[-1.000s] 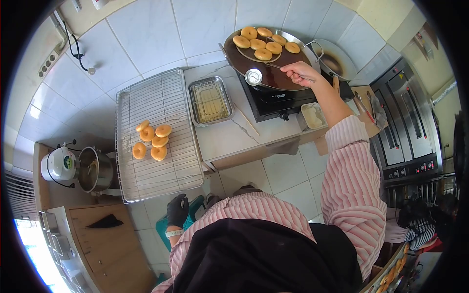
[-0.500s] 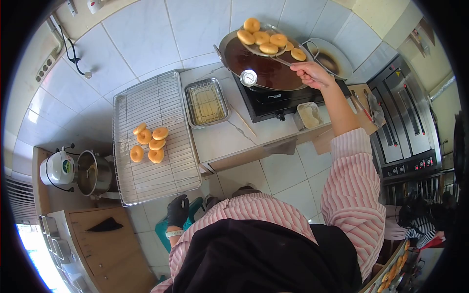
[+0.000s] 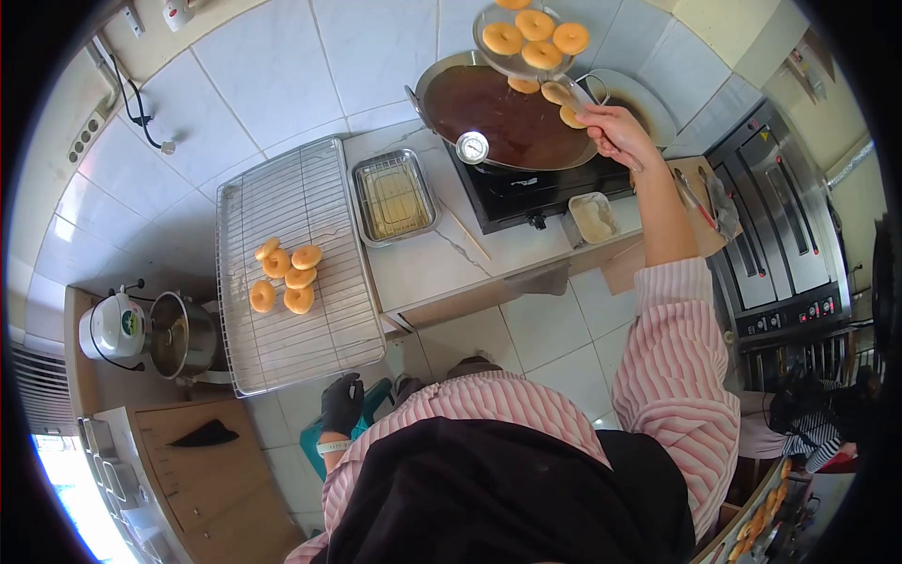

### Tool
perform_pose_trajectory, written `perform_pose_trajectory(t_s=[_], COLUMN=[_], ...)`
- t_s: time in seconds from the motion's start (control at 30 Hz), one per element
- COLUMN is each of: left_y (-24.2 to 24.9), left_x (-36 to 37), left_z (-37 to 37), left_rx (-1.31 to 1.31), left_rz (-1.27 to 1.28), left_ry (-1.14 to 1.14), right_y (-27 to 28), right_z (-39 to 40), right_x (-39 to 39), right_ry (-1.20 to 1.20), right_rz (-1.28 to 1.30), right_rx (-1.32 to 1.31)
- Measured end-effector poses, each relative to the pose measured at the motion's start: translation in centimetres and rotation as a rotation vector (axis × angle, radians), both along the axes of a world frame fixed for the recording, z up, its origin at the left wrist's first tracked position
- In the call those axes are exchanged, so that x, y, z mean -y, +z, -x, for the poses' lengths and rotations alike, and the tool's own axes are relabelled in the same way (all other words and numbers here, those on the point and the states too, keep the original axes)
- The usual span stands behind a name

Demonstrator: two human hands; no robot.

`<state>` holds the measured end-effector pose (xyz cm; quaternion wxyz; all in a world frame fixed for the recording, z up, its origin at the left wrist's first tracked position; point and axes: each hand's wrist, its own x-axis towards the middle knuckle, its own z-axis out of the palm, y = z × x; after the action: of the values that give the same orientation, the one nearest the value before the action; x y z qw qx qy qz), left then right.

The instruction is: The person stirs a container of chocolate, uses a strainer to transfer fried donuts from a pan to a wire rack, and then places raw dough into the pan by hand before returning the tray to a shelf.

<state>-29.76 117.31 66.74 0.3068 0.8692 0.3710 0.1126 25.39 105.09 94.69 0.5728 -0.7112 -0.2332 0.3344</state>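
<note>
My right hand (image 3: 618,134) grips the handle of a flat round skimmer (image 3: 489,56), raised above the far side of a wide pan of dark oil (image 3: 470,108). Several golden doughnuts (image 3: 536,25) lie on the skimmer, and a few more sit below it by the pan's right edge. A dial thermometer (image 3: 472,147) stands at the pan's near rim. My left hand (image 3: 342,404), in a black glove, hangs low beside my body with loosely bent fingers and nothing visible in it. Near it are the wire rack (image 3: 329,338) and a green stool (image 3: 376,399).
Several fried doughnuts (image 3: 299,299) rest on the rack. A metal tray with a wire grid (image 3: 438,193), a wooden stick (image 3: 468,233) and a tub of pale powder (image 3: 594,220) are on the counter. The pan sits on a black stove (image 3: 507,193). An oven (image 3: 780,226) stands at right.
My right hand has shifted slightly right and raised the skimmer with its doughnuts up and away, tilting it. More of the oil shows. My left hand hardly moved.
</note>
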Motion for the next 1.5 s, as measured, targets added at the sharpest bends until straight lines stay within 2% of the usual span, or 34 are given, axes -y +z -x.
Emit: perform_pose_trajectory(t_s=[0.1,0.33,0.57,0.7,0.83,1.03,1.13,1.3,1.4,1.5], left_y=[0.3,0.3,-0.1,0.1,-0.2,0.1,0.1,-0.5,-0.2,0.0], left_x=[0.0,0.4,0.6,1.0,1.2,1.1,1.2,1.1,1.2,1.3], left_z=[-0.2,-0.2,0.3,0.8,1.1,0.8,1.0,1.0,0.8,0.8], left_rx=[0.013,0.006,0.026,0.013,0.016,0.039,0.012,-0.004,-0.011,-0.009], left_rz=[0.002,-0.004,0.001,0.021,0.029,0.018,0.031,0.032,0.021,0.033], left_ry=[-0.004,-0.014,0.009,0.033,0.055,0.053,0.056,0.069,0.076,0.098], right_y=[-2.4,-3.5,-4.2,-2.3,-0.8,-2.3,-0.6,4.4,3.6,0.1], right_z=[-1.9,-0.8,-0.9,-0.3,0.7,-0.5,1.3,6.8,9.4,12.7], right_x=[0.0,-0.3,-0.2,0.7,1.5,0.7,0.2,-2.9,-5.8,-8.2], right_ry=[-0.02,0.04,0.035,0.073,0.035,0.034,0.091,0.335,0.456,0.501], right_rz=[0.103,0.067,0.09,0.133,0.005,0.138,0.132,0.089,0.067,0.121], right_rx=[-0.064,-0.172,-0.136,-0.079,0.011,-0.044,0.027,0.035,-0.116,-0.227])
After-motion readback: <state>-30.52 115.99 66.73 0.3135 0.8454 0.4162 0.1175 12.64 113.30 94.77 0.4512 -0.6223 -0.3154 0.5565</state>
